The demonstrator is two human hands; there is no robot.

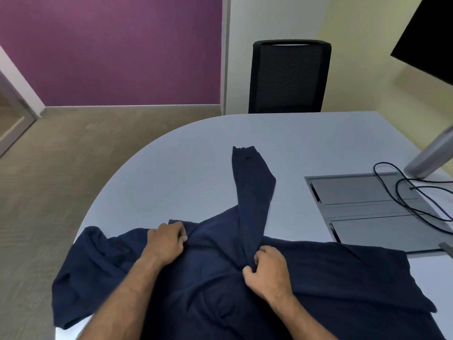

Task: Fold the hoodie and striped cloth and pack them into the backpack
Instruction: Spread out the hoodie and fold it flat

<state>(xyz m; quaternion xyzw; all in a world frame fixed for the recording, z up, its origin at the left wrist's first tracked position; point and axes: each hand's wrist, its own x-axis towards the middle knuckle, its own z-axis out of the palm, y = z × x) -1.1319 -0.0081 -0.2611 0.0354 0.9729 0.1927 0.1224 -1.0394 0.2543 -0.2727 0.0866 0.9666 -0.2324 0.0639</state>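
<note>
The navy hoodie (245, 278) lies spread across the lower half of the frame on the pale tabletop (186, 168), its body running left to right, its left end drooping over the tabletop's edge at lower left; one sleeve (252, 192) stretches straight up the frame from the centre, cuff farthest from the person, so its long axis runs away from the hands; the right hand (267, 271) sits at the base of that sleeve, fingers curled and pinching a bunch of the fabric, plainly the nearer hand to it; the left hand (168, 238) lies left of centre, fingers curled into the cloth near the upper edge of the body; folding the sleeve in likely falls to the right hand; neither striped cloth nor backpack is in view; a grey cable tray (367, 207) lies at the right, with black cables (416, 200) across it.
</note>
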